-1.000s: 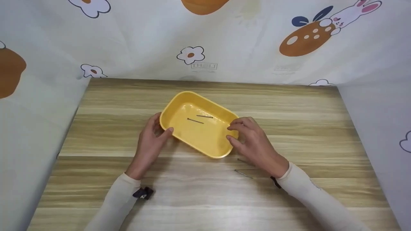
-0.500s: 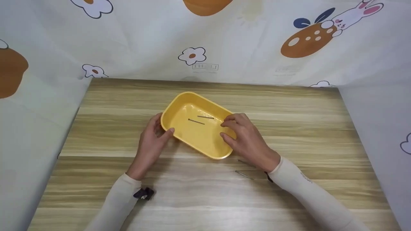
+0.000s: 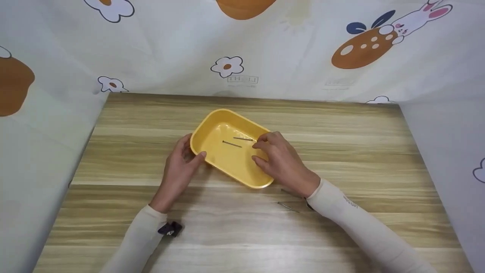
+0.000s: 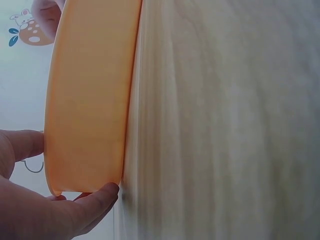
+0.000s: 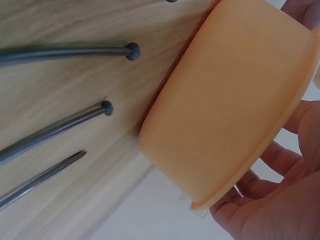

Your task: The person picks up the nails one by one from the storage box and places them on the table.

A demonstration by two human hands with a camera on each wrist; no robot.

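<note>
A yellow plastic tray (image 3: 231, 163) sits slantwise on the table, with one nail (image 3: 232, 144) and a second nail (image 3: 243, 138) lying inside. My left hand (image 3: 177, 167) grips its left corner, thumb at the rim and fingers round the outside, as the left wrist view also shows. Over the tray's right end is my right hand (image 3: 282, 161), thumb and bent fingers apart with nothing visible between them. Its fingertips come close to the right end of the farther nail. Beneath the right wrist, more nails (image 5: 55, 130) lie on the table.
The wood-grain table (image 3: 132, 125) meets a pale patterned cloth (image 3: 170, 45) at the back, and cloth walls rise on both sides. One loose nail (image 3: 288, 207) lies in front of the tray's right end. The right forearm overlaps that area.
My right hand has moved left from the tray's right edge to over its inside, nearer the nails. The left hand and tray keep their place.
</note>
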